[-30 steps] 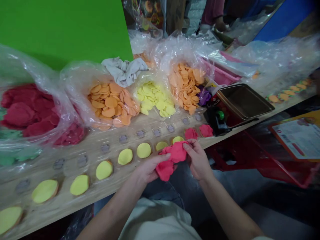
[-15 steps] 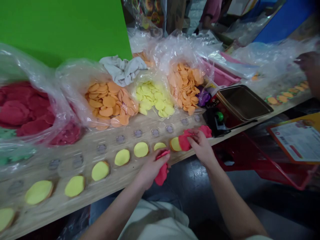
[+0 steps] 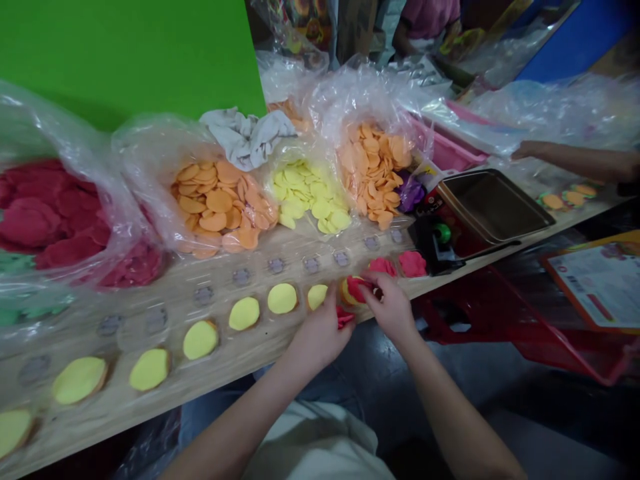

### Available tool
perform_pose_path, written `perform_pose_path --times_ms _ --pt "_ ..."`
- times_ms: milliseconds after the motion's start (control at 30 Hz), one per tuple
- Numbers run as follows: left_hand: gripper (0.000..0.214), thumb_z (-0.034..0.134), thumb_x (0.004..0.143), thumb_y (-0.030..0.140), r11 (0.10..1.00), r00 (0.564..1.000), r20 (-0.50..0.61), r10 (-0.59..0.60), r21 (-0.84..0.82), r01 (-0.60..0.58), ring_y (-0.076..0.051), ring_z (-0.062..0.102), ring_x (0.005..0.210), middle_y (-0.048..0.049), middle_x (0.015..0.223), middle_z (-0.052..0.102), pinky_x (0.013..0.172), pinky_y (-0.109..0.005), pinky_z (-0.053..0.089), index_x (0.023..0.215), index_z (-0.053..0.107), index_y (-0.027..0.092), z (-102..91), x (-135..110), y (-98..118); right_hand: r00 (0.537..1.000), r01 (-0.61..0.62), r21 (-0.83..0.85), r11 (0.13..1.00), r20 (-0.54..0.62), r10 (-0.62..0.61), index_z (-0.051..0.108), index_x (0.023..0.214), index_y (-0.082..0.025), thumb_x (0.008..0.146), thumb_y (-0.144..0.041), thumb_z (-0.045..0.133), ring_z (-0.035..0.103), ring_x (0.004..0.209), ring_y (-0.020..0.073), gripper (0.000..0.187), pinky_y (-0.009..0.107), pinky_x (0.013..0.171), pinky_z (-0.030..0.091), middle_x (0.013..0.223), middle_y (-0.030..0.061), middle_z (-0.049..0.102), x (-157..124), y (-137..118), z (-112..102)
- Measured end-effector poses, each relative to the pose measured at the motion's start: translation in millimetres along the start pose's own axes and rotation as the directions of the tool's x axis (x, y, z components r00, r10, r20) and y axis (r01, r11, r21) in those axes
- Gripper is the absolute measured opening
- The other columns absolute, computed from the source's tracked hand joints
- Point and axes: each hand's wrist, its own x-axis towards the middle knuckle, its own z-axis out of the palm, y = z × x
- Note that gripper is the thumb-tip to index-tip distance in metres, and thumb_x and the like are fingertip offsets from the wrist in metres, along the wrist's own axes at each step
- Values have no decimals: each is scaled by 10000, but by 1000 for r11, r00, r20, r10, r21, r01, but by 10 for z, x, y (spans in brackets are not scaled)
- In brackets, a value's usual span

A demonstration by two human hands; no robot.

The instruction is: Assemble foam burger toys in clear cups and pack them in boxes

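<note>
Wooden surface (image 3: pixel 250 350) holds a row of yellow dough discs (image 3: pixel 244 313), with plastic bags of orange dough discs (image 3: pixel 220 207) behind and a metal tray (image 3: pixel 493 207) to the right. Right fingers (image 3: pixel 373 283) pinch red dough (image 3: pixel 357 289) against a yellow disc (image 3: pixel 346 293); left fingers (image 3: pixel 333 300) touch a red scrap (image 3: pixel 345 317), their grip unclear.

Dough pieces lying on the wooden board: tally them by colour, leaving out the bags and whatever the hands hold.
Yellow dough rounds: 8
Pink dough lumps: 2
Total: 10
</note>
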Motion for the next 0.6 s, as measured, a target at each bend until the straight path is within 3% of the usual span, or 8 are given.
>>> perform_pose_path --times_ms 67,133,233,300,400,600 --pt "732 573 747 352 998 999 -32 -36 -62 34 -269 603 851 -132 946 640 756 -333 432 1378 257 157 -31 -52 -13 999 -38 113 993 21 36 580 1001 -196 810 -353 529 597 824 181 253 310 692 477 944 63 642 1 -32 4" --pt "722 610 719 346 985 997 -35 -68 -161 61 -267 602 828 -118 893 647 745 -316 420 1351 313 162 -45 -113 -30 998 -58 101 993 1 58 574 999 -186 801 -352 542 601 815 185 261 307 673 474 919 61 646 17 4 35" --pt "739 651 676 300 950 996 -24 -91 -301 79 -252 598 797 -96 858 652 764 -303 403 1332 336 171 -21 -175 -53 999 14 -171 985 -29 -19 601 944 -172 810 -331 534 581 778 201 218 339 696 457 830 63 640 38 133 93" --pt "743 649 669 280 937 997 -9 -83 -342 75 -244 595 788 -92 870 651 789 -303 395 1332 330 176 11 -189 -53 992 112 -358 927 -15 -126 615 912 -170 836 -298 503 560 802 216 187 364 749 437 808 72 630 27 207 116" --pt "689 617 686 276 969 997 37 -70 -236 77 -257 590 821 -109 898 641 835 -332 385 1316 358 175 53 -181 -16 968 217 -483 849 -3 -249 618 906 -172 871 -255 456 535 862 219 186 368 811 409 868 83 626 -14 260 123" --pt "588 529 746 262 984 995 90 -45 178 28 -338 586 864 -201 915 615 834 -455 398 1303 399 126 123 -89 88 941 283 -492 823 -25 -338 624 891 -167 880 -241 447 531 846 201 192 349 804 422 867 74 635 45 362 144"
